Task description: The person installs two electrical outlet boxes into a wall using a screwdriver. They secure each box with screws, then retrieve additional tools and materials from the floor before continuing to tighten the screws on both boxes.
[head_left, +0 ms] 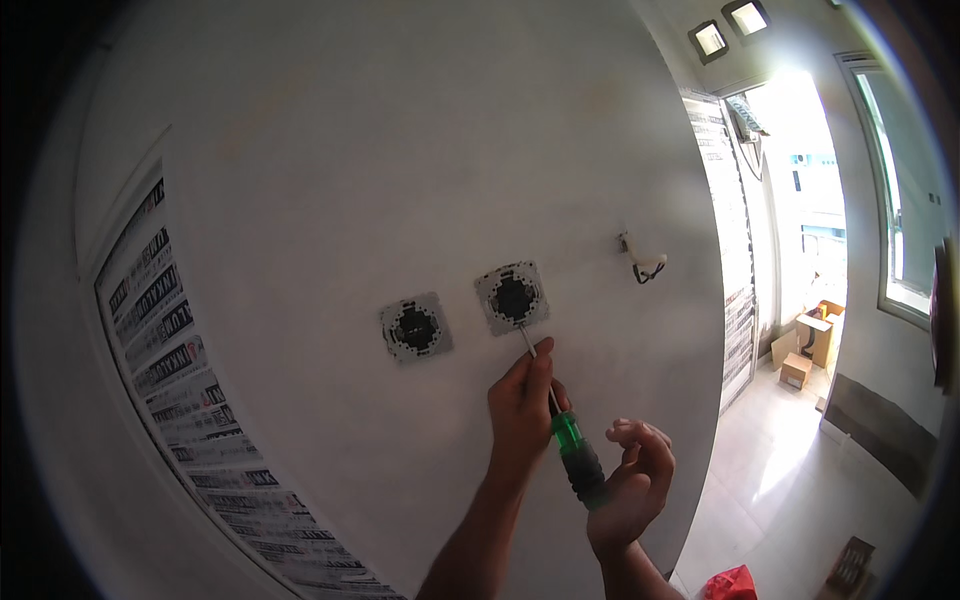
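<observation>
A green-and-black screwdriver (580, 462) points up to the lower part of the right socket or switch mechanism (516, 297), whose dark centre sits in a grey square frame. My left hand (517, 405) is closed around the metal shaft just below that frame. My right hand (632, 485) is at the butt of the handle, its palm against or beside it and its fingers half-curled, apart and off the handle. A second similar mechanism (414, 326) is fixed to the left. Farther right, loose wires (640, 258) hang from a small hole.
The white wall (400, 180) fills the middle. A panel with printed protective film (175, 350) stands at left. At right are a bright doorway, a window (895, 180), cardboard boxes (796, 370) and the tiled floor (750, 480), with a red object (728, 583) low down.
</observation>
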`<act>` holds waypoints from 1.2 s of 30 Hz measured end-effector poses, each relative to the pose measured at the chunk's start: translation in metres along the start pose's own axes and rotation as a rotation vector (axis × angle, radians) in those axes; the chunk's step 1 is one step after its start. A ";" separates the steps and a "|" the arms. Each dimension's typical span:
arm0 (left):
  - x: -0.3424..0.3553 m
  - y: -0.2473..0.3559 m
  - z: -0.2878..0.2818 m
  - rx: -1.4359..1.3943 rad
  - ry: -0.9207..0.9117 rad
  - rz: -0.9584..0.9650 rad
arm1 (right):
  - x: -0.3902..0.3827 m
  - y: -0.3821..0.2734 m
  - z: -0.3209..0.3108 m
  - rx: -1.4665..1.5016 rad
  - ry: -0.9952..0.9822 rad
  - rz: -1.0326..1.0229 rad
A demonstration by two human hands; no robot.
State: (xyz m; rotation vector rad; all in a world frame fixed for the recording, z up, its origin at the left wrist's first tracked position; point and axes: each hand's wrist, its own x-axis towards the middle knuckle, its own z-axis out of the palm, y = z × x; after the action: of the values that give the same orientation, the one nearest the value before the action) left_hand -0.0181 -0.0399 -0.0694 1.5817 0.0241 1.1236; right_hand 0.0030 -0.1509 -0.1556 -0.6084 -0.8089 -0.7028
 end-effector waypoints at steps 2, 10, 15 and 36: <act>-0.001 -0.002 -0.002 0.022 0.002 0.010 | -0.004 0.000 -0.006 -0.036 0.030 0.010; 0.007 -0.008 -0.003 0.092 -0.023 0.087 | -0.010 0.010 0.003 0.021 -0.028 0.097; -0.001 -0.009 -0.005 0.027 0.016 0.031 | -0.020 0.001 -0.014 -0.082 -0.023 0.100; 0.011 -0.012 0.014 0.095 -0.092 0.095 | 0.008 0.007 -0.011 -0.127 -0.196 0.356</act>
State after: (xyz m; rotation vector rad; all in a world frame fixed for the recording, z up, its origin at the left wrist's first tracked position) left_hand 0.0033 -0.0397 -0.0701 1.7331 -0.0602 1.1360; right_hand 0.0169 -0.1567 -0.1570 -0.9212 -0.8128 -0.3737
